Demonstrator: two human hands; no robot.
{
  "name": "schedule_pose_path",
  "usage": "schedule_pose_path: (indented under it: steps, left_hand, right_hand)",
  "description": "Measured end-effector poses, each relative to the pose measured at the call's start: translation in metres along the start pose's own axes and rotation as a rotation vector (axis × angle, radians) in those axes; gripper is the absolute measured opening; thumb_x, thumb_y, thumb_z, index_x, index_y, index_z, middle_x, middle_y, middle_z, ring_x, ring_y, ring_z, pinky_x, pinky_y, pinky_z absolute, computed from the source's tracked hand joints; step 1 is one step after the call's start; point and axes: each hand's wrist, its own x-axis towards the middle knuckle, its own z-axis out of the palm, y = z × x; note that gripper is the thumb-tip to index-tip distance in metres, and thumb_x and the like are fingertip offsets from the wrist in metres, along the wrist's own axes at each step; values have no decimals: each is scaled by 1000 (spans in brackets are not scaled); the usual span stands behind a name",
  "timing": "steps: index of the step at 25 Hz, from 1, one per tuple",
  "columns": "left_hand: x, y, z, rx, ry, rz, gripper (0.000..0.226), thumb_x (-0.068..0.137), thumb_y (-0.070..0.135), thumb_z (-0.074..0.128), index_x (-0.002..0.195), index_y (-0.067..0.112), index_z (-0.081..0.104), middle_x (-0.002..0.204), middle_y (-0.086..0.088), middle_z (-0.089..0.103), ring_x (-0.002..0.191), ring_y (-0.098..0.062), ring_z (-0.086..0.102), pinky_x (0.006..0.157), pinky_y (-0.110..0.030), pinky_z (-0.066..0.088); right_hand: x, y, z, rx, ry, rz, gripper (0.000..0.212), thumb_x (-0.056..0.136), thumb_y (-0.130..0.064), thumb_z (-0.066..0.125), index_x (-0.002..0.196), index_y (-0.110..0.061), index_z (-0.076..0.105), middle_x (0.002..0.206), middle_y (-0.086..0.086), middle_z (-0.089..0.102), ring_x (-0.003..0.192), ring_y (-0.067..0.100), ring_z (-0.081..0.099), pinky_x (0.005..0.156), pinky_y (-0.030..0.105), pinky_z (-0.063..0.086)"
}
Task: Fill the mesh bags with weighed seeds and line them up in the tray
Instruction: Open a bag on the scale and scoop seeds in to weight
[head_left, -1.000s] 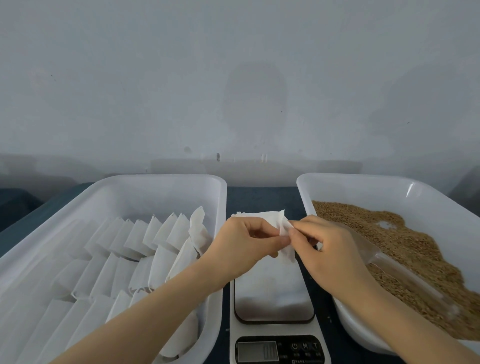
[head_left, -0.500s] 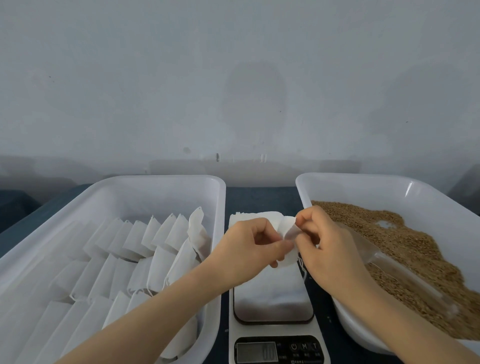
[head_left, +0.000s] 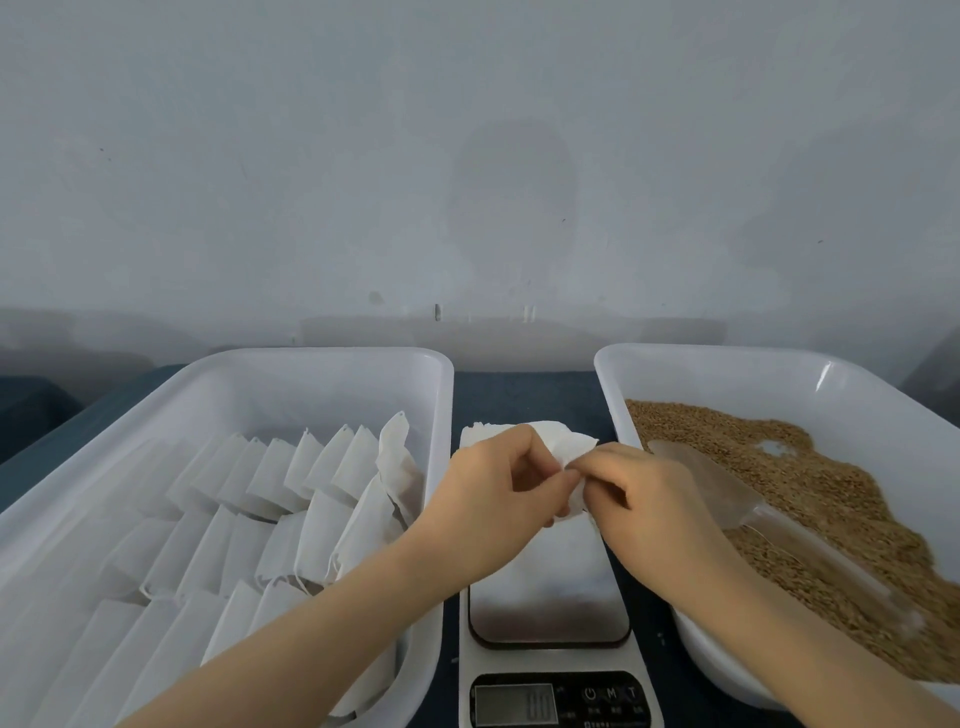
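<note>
A white mesh bag (head_left: 558, 444) is held above the kitchen scale (head_left: 550, 613) between both hands. My left hand (head_left: 493, 493) pinches the bag's left side, and my right hand (head_left: 639, 499) pinches its right edge where the fingertips of both hands meet. The white tray (head_left: 436, 395) on the left holds several rows of white mesh bags (head_left: 322, 499) leaning against each other. On the right a second white tray (head_left: 727, 364) holds brown seeds (head_left: 810, 483) with a clear plastic scoop (head_left: 727, 493) lying in them.
The scale's steel platform shows below the hands and its display (head_left: 511, 704) sits at the near edge. A dark blue tabletop (head_left: 524, 395) runs between the two trays. A pale wall stands close behind.
Both hands have shifted slightly lower and nearer, working the bag's opening; the bag has crumpled between the fingertips. Trays, scale and scoop have not moved.
</note>
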Motion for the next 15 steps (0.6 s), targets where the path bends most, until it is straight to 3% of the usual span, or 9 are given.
schedule_pose_path:
  steps: [5, 8, 10, 12, 13, 15]
  left_hand:
    - [-2, -1, -1, 103, 12, 290, 21, 85, 17, 69, 71, 26, 57, 69, 16, 61, 69, 0, 57, 63, -8, 40]
    - [-1, 1, -5, 141, 9, 355, 9, 84, 23, 70, 79, 29, 65, 86, 15, 61, 89, -4, 55, 72, -9, 38]
    - [1, 1, -5, 61, 84, 251, 10, 86, 30, 66, 86, 38, 59, 100, 16, 56, 99, -5, 53, 74, -13, 42]
    - [6, 0, -9, -102, 193, 23, 16, 88, 35, 62, 96, 41, 50, 109, 18, 51, 100, -3, 52, 69, -11, 45]
    - [9, -1, -12, -173, 200, -95, 21, 89, 37, 61, 103, 40, 47, 112, 18, 50, 103, -3, 51, 65, -6, 44]
    - [12, -6, -17, -240, 161, -233, 30, 88, 38, 62, 114, 35, 46, 114, 14, 54, 108, -4, 53, 62, -3, 44]
  right_hand:
    - [2, 5, -2, 170, -54, 144, 21, 88, -7, 51, 72, -4, 65, 52, 5, 49, 46, 7, 41, 46, 17, 29]
    - [2, 3, -6, 288, -54, 214, 21, 89, -10, 52, 79, -7, 70, 54, -1, 55, 46, 7, 43, 47, 18, 33]
    - [2, -2, -10, 359, -45, 233, 26, 91, -10, 53, 92, -24, 74, 66, -10, 69, 53, 4, 59, 50, 10, 41]
    - [1, -4, -13, 413, -31, 250, 33, 92, -8, 55, 97, -37, 71, 76, -18, 72, 68, -1, 66, 56, 6, 45]
    - [1, -5, -14, 419, -21, 262, 35, 92, -8, 56, 97, -40, 70, 77, -19, 72, 71, 2, 68, 57, 10, 49]
    - [1, -5, -15, 407, -8, 302, 33, 92, -12, 59, 98, -42, 71, 78, -13, 74, 78, 23, 69, 67, 34, 58]
